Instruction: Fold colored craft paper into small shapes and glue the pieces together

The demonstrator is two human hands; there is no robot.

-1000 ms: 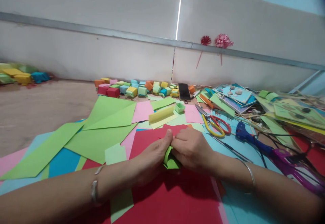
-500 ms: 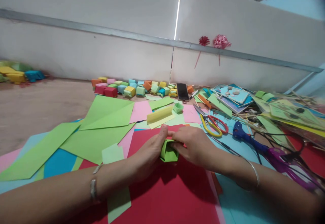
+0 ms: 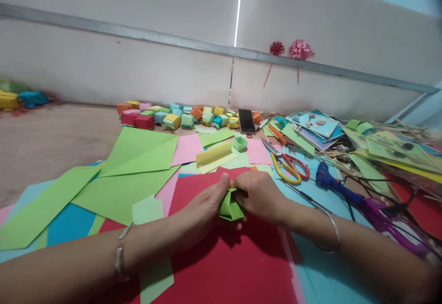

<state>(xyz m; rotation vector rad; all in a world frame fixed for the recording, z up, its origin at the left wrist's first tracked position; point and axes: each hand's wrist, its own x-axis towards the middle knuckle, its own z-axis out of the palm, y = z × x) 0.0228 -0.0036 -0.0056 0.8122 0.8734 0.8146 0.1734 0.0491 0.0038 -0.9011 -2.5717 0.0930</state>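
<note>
The head-worn camera looked forward and down, close behind and above the left hand point(image 3: 207, 203) and right hand point(image 3: 261, 198), which sat low in its middle, and faced across the red paper sheet point(image 3: 228, 267) toward the white wall panel point(image 3: 165, 71) and slanting metal rail point(image 3: 148, 34) beyond.

There was one left hand point(image 3: 205, 203) and one right hand point(image 3: 264, 196), which made two. There was one folded green paper point(image 3: 230, 209), two bracelets point(image 3: 119, 260), two flowers point(image 3: 301, 50), one phone point(image 3: 247, 121), one pair of scissors point(image 3: 279, 155) and one small light green box point(image 3: 241, 143). The little paper blocks point(image 3: 144, 122) were too bunched up to count.
</note>
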